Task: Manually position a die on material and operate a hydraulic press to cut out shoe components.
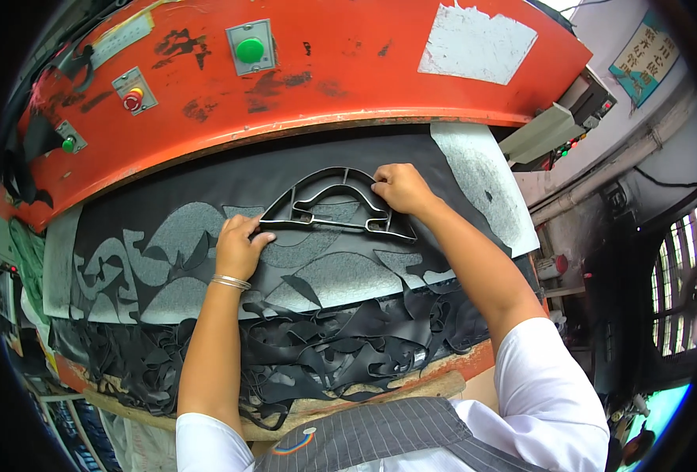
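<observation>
On the black sheet (230,185), near its far right part, lies the metal cutting frame (336,206). The left hand (238,245) pinches its left tip; the right hand (399,187) presses its right top with bent fingers. The left and near parts are already cut out, and grey board (183,228) shows through. Uncut sheet remains far. Black scraps (325,346) hang at the near edge.

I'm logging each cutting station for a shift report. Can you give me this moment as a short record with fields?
left hand: grips the left end of the metal cutting die
right hand: presses on the die's upper right edge
die: dark arched steel frame, lying flat on the black sheet
sheet: already full of cut-out holes showing the grey board
scraps: black offcuts heaped at the near edge
machine: orange press head with a green button
</observation>
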{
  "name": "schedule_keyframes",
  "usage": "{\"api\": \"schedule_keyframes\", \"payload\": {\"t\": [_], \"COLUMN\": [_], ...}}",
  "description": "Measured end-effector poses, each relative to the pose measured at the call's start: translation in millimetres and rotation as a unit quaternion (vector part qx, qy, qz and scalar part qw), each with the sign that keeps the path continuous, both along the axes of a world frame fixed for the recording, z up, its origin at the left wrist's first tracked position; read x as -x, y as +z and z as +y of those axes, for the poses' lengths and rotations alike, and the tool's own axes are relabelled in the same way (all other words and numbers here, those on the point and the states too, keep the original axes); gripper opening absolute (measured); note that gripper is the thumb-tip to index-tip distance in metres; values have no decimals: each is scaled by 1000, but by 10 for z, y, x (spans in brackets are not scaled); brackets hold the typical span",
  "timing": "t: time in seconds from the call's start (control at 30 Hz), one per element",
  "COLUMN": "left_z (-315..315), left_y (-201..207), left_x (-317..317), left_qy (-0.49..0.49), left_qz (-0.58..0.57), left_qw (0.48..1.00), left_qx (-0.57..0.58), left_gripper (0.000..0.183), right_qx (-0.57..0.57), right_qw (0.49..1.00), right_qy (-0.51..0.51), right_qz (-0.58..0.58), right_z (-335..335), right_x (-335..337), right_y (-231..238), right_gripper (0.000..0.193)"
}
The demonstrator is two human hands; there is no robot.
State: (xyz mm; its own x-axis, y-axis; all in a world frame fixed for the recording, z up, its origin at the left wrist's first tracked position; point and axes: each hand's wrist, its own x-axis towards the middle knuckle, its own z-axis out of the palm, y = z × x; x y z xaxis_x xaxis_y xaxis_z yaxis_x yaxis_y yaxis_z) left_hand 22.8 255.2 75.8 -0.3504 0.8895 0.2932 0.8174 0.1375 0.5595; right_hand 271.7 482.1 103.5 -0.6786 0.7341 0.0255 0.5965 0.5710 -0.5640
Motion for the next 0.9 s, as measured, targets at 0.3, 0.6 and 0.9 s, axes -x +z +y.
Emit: {"api": "schedule_keyframes", "payload": {"t": [0.3,0.6,0.9], "left_z": [47,155,136], "left_y": [-32,38,-12], "left_x": [24,-6,-37], "left_qy": [62,82,70], "left_qz": [3,-5,7], "left_qw": [998,996,997], "left_qx": [-28,-19,-38], "left_gripper": [16,15,13], "right_qx": [-15,-104,-132], "right_qw": [996,992,988], "right_qy": [85,74,72], "right_qz": [-9,-19,-18], "right_z": [-572,-662,-688], "right_x": [-728,-737,-770], "right_y": [10,-162,-178], "right_gripper": [90,74,71]}}
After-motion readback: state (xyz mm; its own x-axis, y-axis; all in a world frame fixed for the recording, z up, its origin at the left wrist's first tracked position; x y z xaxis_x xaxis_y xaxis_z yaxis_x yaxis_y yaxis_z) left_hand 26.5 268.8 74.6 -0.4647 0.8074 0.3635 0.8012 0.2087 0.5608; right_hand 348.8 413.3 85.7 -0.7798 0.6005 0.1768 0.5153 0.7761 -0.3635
